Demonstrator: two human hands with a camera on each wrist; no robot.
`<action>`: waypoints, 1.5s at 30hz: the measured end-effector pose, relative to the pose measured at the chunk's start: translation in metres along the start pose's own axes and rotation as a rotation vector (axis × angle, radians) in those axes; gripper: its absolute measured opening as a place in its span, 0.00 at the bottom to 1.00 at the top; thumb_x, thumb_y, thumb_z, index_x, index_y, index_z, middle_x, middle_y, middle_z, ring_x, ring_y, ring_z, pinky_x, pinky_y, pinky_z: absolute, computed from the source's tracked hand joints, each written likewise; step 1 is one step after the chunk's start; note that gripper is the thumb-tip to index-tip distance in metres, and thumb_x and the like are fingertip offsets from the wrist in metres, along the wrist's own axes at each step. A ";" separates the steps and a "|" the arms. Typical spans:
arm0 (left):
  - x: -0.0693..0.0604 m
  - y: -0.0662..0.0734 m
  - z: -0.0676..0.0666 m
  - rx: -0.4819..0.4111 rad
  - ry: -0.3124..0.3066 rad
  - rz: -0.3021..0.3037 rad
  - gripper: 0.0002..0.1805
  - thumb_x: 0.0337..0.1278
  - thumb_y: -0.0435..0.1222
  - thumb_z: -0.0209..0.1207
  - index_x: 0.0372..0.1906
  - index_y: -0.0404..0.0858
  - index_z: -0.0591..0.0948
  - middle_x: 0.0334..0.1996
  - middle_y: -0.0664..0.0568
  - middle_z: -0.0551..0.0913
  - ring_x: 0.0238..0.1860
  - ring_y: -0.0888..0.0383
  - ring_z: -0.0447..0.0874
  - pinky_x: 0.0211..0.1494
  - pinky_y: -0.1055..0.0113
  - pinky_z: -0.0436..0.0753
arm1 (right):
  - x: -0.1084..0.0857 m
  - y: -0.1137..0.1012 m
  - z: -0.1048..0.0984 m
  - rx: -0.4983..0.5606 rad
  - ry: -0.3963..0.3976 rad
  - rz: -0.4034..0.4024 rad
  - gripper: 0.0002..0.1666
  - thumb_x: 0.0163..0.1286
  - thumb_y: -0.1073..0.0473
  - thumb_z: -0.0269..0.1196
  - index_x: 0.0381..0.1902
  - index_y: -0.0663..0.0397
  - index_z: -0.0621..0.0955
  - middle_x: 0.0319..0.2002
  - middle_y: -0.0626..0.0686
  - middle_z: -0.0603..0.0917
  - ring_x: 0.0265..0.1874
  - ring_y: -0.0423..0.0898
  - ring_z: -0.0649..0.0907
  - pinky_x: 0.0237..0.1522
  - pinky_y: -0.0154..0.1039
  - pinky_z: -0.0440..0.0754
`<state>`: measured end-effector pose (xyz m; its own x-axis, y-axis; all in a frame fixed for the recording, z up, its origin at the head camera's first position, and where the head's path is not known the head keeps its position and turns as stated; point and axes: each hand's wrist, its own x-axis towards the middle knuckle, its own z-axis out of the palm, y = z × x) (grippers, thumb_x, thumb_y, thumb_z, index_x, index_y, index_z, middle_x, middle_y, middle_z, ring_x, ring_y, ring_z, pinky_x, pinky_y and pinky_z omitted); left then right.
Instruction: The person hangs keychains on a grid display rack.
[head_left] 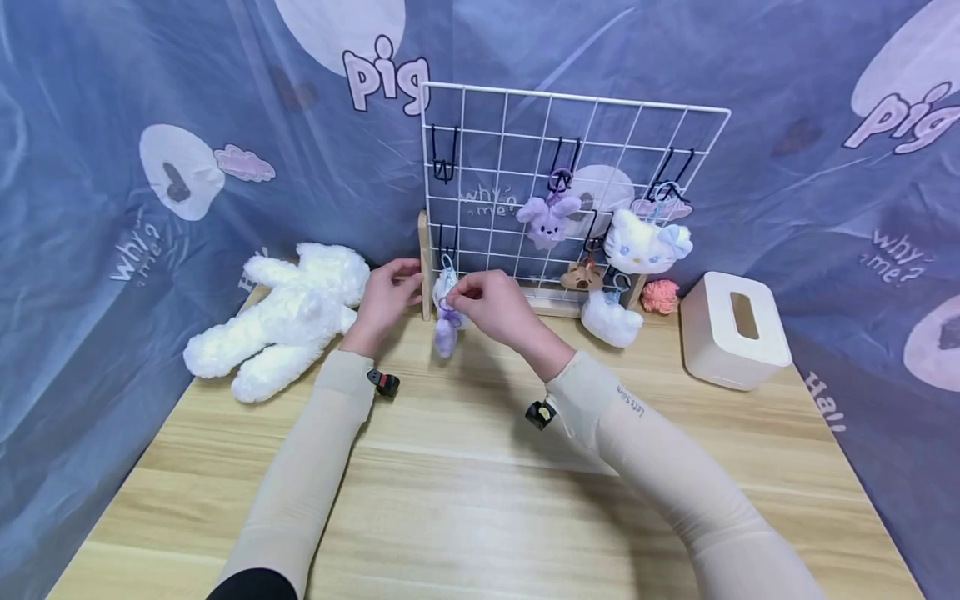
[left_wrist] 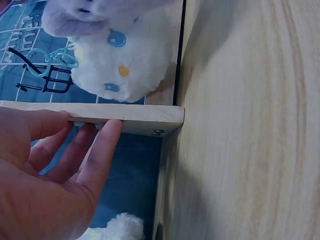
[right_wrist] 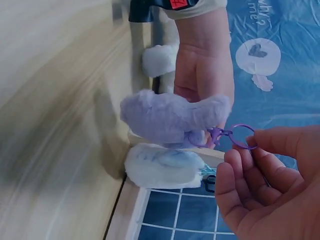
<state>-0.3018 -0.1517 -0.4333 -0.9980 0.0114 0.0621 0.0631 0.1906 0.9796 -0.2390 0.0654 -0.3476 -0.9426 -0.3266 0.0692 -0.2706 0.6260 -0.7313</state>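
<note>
My right hand (head_left: 498, 307) pinches the purple ring (right_wrist: 243, 136) of a lilac plush keychain (right_wrist: 160, 115), which dangles in front of the rack's lower left corner. Right behind it hangs a white plush keychain (left_wrist: 125, 60) with blue eyes and a yellow nose, its light-blue ring on a black hook (left_wrist: 52, 80). My left hand (head_left: 388, 296) touches the outer side of the rack's wooden side post (left_wrist: 130, 113) with its fingertips, fingers extended. In the head view, the lilac plush and my right fingers partly cover the white one.
The white wire grid rack (head_left: 577, 98) carries a purple bunny (head_left: 549, 223), a white cat-head plush (head_left: 647, 243) and a brown plush (head_left: 581, 276). Another white plush (head_left: 611, 318), a coral plush (head_left: 660, 297) and a tissue box (head_left: 738, 333) are to the right. A large white plush (head_left: 285, 317) lies left.
</note>
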 end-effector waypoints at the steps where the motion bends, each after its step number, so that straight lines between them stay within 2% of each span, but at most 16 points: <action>1: 0.000 0.000 0.000 0.000 -0.002 0.002 0.21 0.85 0.31 0.60 0.73 0.27 0.81 0.66 0.30 0.83 0.57 0.44 0.89 0.63 0.51 0.98 | 0.001 -0.001 -0.001 0.004 0.008 0.000 0.08 0.81 0.58 0.70 0.47 0.54 0.94 0.44 0.54 0.95 0.40 0.45 0.86 0.40 0.34 0.83; 5: 0.001 0.001 0.001 0.007 0.001 0.010 0.20 0.85 0.31 0.60 0.72 0.27 0.81 0.66 0.30 0.84 0.57 0.43 0.89 0.64 0.49 0.97 | 0.003 -0.005 -0.007 0.020 0.037 -0.008 0.08 0.81 0.57 0.70 0.47 0.54 0.93 0.42 0.53 0.93 0.39 0.45 0.84 0.38 0.34 0.81; 13: 0.000 0.001 0.000 0.022 0.009 0.005 0.20 0.85 0.32 0.60 0.72 0.29 0.81 0.66 0.31 0.84 0.57 0.45 0.89 0.62 0.52 0.98 | 0.008 -0.017 -0.018 0.041 0.065 -0.013 0.08 0.82 0.55 0.69 0.46 0.51 0.93 0.39 0.49 0.91 0.36 0.44 0.82 0.33 0.34 0.80; 21: -0.002 -0.002 -0.001 0.021 0.013 0.004 0.20 0.85 0.31 0.60 0.71 0.29 0.82 0.64 0.32 0.84 0.51 0.53 0.88 0.61 0.53 0.99 | 0.013 -0.027 -0.029 0.084 0.067 -0.014 0.09 0.82 0.55 0.68 0.48 0.53 0.93 0.39 0.50 0.91 0.38 0.44 0.84 0.40 0.35 0.83; 26: -0.001 -0.002 0.000 0.018 0.018 0.007 0.20 0.85 0.31 0.60 0.72 0.28 0.82 0.64 0.31 0.84 0.49 0.57 0.88 0.59 0.57 0.99 | 0.016 -0.036 -0.037 0.103 0.072 -0.031 0.10 0.82 0.56 0.68 0.49 0.54 0.92 0.39 0.51 0.91 0.37 0.43 0.84 0.37 0.34 0.83; 32: -0.001 -0.001 0.000 0.022 0.014 0.009 0.20 0.85 0.32 0.60 0.71 0.28 0.82 0.64 0.31 0.84 0.52 0.53 0.89 0.57 0.61 0.99 | 0.018 -0.048 -0.046 0.118 0.098 -0.024 0.09 0.83 0.57 0.67 0.49 0.54 0.92 0.40 0.50 0.90 0.37 0.43 0.82 0.35 0.34 0.82; 38: -0.002 -0.001 0.001 0.005 0.004 0.004 0.20 0.85 0.32 0.60 0.72 0.28 0.81 0.65 0.31 0.84 0.57 0.45 0.89 0.54 0.65 0.99 | 0.020 -0.057 -0.052 0.144 0.117 -0.024 0.09 0.84 0.55 0.67 0.48 0.53 0.92 0.36 0.48 0.89 0.36 0.42 0.84 0.36 0.33 0.83; 45: -0.003 0.001 0.000 0.001 -0.003 0.004 0.21 0.86 0.32 0.59 0.72 0.27 0.81 0.66 0.30 0.82 0.63 0.37 0.88 0.58 0.61 0.99 | 0.026 -0.067 -0.061 0.219 0.167 -0.044 0.09 0.84 0.57 0.68 0.50 0.56 0.92 0.40 0.53 0.91 0.37 0.43 0.87 0.41 0.32 0.89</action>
<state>-0.2983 -0.1513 -0.4322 -0.9977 0.0148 0.0656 0.0672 0.1913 0.9792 -0.2575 0.0582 -0.2556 -0.9550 -0.2174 0.2016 -0.2802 0.4396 -0.8534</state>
